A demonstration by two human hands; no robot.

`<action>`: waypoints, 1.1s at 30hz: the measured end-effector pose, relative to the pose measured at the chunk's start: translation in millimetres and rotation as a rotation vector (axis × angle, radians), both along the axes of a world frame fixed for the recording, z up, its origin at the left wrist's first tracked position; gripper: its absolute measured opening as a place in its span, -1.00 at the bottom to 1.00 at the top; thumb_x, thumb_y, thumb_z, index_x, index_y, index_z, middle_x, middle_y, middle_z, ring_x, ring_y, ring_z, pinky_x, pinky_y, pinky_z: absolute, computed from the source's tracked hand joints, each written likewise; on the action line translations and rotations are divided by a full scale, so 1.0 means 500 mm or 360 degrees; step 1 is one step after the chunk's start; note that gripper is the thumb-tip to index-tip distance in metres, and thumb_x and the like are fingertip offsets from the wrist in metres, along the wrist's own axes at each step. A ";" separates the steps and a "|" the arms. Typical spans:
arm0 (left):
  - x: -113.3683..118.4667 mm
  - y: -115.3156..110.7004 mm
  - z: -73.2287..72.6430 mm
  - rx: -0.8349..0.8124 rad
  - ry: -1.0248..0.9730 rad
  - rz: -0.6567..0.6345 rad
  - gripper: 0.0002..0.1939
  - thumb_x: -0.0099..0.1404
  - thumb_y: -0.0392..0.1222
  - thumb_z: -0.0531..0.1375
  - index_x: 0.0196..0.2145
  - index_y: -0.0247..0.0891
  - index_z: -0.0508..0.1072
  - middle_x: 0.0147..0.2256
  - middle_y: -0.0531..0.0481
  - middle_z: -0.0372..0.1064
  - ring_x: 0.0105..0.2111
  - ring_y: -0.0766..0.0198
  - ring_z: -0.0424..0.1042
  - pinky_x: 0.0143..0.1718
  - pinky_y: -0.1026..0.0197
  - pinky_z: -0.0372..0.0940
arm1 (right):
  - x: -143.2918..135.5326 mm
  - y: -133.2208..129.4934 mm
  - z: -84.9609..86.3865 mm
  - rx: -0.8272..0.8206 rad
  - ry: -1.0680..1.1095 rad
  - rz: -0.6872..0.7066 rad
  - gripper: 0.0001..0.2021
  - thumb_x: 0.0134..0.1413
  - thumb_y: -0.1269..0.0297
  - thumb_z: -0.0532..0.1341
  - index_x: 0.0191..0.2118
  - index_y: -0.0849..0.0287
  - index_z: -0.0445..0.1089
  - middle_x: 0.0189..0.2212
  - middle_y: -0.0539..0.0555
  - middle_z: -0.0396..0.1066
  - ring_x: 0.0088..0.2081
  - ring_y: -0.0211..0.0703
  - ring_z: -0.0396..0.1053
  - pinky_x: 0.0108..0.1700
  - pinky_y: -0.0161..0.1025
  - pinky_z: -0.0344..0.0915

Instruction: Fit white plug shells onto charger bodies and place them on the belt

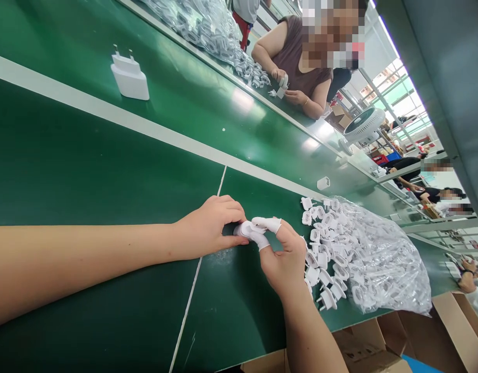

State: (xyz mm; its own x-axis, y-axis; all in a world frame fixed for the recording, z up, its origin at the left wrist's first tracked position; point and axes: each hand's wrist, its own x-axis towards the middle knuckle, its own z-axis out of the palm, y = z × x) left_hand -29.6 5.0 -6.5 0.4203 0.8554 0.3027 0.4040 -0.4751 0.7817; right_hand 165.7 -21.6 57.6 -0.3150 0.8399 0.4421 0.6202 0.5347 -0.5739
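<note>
Gripping: one small white rounded plastic piece (243, 230), held between both hands over the green table (107, 171). Left hand (212, 225): thumb and fingers closed on one side of it. Right hand (284, 254): thumb and forefinger, in white finger covers (268, 224), pinching the opposite side. Whether the piece touches the table, cannot tell. Beside the right hand: loose white plastic plug parts (327, 297), heaped at a clear plastic bag (394, 259) filled with more. Beyond the pale strip (145, 123): one white block-shaped two-pin charger (132, 83), pins up. At the near edge: open brown cardboard boxes (454, 326).
</note>
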 end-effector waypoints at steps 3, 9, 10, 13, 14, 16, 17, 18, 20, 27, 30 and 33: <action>0.001 0.001 -0.003 0.0015 0.0003 0.0012 -0.69 0.26 0.17 0.30 -0.28 -0.12 0.55 -0.19 -0.02 0.55 -0.09 0.03 0.43 0.09 -0.08 0.22 | 0.000 0.001 -0.003 0.0003 0.0029 -0.0046 -0.85 0.20 0.38 0.27 -0.17 0.00 0.54 -0.28 -0.01 0.63 -0.26 -0.13 0.55 0.13 0.02 0.43; 0.001 0.002 -0.006 0.0033 -0.0022 0.0010 -0.72 0.26 0.14 0.31 -0.28 -0.12 0.54 -0.21 0.00 0.55 -0.11 0.03 0.43 0.07 -0.07 0.23 | 0.002 -0.004 0.000 0.0069 -0.0076 -0.0046 -0.83 0.21 0.41 0.25 -0.15 -0.02 0.50 -0.24 -0.05 0.63 -0.25 -0.17 0.56 0.26 0.09 0.31; 0.001 0.001 -0.006 0.0031 -0.0027 0.0008 -0.72 0.26 0.13 0.31 -0.28 -0.12 0.54 -0.21 0.00 0.54 -0.11 0.04 0.43 0.07 -0.07 0.22 | 0.002 -0.004 0.000 0.0091 -0.0121 -0.0042 -0.83 0.22 0.41 0.25 -0.15 -0.02 0.50 -0.23 -0.05 0.64 -0.25 -0.17 0.56 0.27 0.10 0.29; 0.001 0.000 -0.005 0.0023 -0.0031 0.0004 -0.73 0.26 0.12 0.32 -0.28 -0.12 0.54 -0.21 0.01 0.54 -0.10 0.04 0.43 0.07 -0.06 0.21 | 0.003 -0.004 -0.002 0.0145 -0.0238 -0.0029 -0.82 0.22 0.43 0.24 -0.15 -0.03 0.49 -0.22 -0.04 0.64 -0.24 -0.14 0.57 0.27 0.12 0.28; 0.001 0.000 -0.005 0.0021 -0.0028 0.0001 -0.73 0.25 0.12 0.33 -0.28 -0.12 0.54 -0.21 0.01 0.54 -0.10 0.04 0.43 0.06 -0.06 0.21 | 0.004 -0.004 -0.002 0.0162 -0.0264 -0.0023 -0.81 0.21 0.44 0.24 -0.15 -0.03 0.48 -0.22 -0.04 0.64 -0.24 -0.14 0.57 0.26 0.12 0.28; 0.001 -0.001 -0.003 0.0015 -0.0020 -0.0005 -0.73 0.25 0.11 0.34 -0.28 -0.12 0.54 -0.20 0.02 0.54 -0.11 0.05 0.42 0.05 -0.05 0.21 | 0.004 -0.002 -0.002 0.0190 -0.0304 -0.0013 -0.79 0.20 0.46 0.23 -0.14 -0.03 0.48 -0.21 -0.03 0.64 -0.23 -0.15 0.57 0.26 0.11 0.28; 0.001 -0.001 -0.001 0.0012 -0.0017 -0.0004 -0.74 0.25 0.10 0.34 -0.28 -0.13 0.54 -0.21 0.02 0.54 -0.11 0.05 0.42 0.04 -0.05 0.21 | 0.005 -0.001 -0.001 0.0203 -0.0318 -0.0015 -0.78 0.19 0.47 0.23 -0.14 -0.02 0.47 -0.21 -0.03 0.64 -0.24 -0.15 0.57 0.27 0.12 0.27; 0.001 -0.001 0.001 0.0011 -0.0017 0.0002 -0.75 0.25 0.08 0.35 -0.29 -0.13 0.54 -0.21 0.02 0.54 -0.11 0.05 0.42 0.04 -0.05 0.21 | 0.005 0.001 0.000 0.0212 -0.0329 -0.0015 -0.77 0.17 0.48 0.23 -0.15 -0.02 0.47 -0.21 -0.03 0.64 -0.25 -0.15 0.57 0.27 0.12 0.27; 0.001 -0.002 0.006 0.0009 -0.0018 0.0023 -0.76 0.24 0.06 0.35 -0.30 -0.15 0.53 -0.22 0.02 0.54 -0.12 0.05 0.43 0.04 -0.05 0.21 | 0.005 0.005 0.004 0.0196 -0.0342 0.0003 -0.77 0.16 0.48 0.23 -0.16 -0.02 0.47 -0.22 -0.04 0.64 -0.26 -0.16 0.56 0.28 0.12 0.25; 0.002 -0.007 0.028 -0.0062 0.0066 0.0020 -0.76 0.25 0.03 0.35 -0.29 -0.19 0.54 -0.20 -0.01 0.54 -0.09 0.04 0.42 0.03 -0.05 0.21 | 0.007 0.013 0.009 0.0227 -0.0406 0.0060 -0.77 0.13 0.50 0.22 -0.18 0.00 0.48 -0.25 -0.08 0.63 -0.30 -0.21 0.55 0.36 0.11 0.12; 0.005 -0.009 0.031 -0.0071 0.0079 0.0037 -0.76 0.24 0.01 0.36 -0.28 -0.21 0.54 -0.20 0.00 0.52 -0.10 0.05 0.42 0.02 -0.04 0.21 | 0.006 0.013 0.004 0.0249 -0.0389 0.0024 -0.77 0.13 0.48 0.21 -0.18 -0.01 0.48 -0.25 -0.07 0.64 -0.31 -0.19 0.55 0.33 0.11 0.16; 0.010 -0.009 0.029 -0.0061 0.0073 0.0046 -0.76 0.26 0.01 0.34 -0.29 -0.22 0.54 -0.21 -0.01 0.51 -0.13 0.06 0.42 -0.04 -0.02 0.22 | 0.004 0.012 -0.002 0.0197 -0.0319 0.0031 -0.80 0.12 0.45 0.22 -0.20 -0.01 0.49 -0.28 -0.07 0.63 -0.34 -0.20 0.54 0.34 0.14 0.15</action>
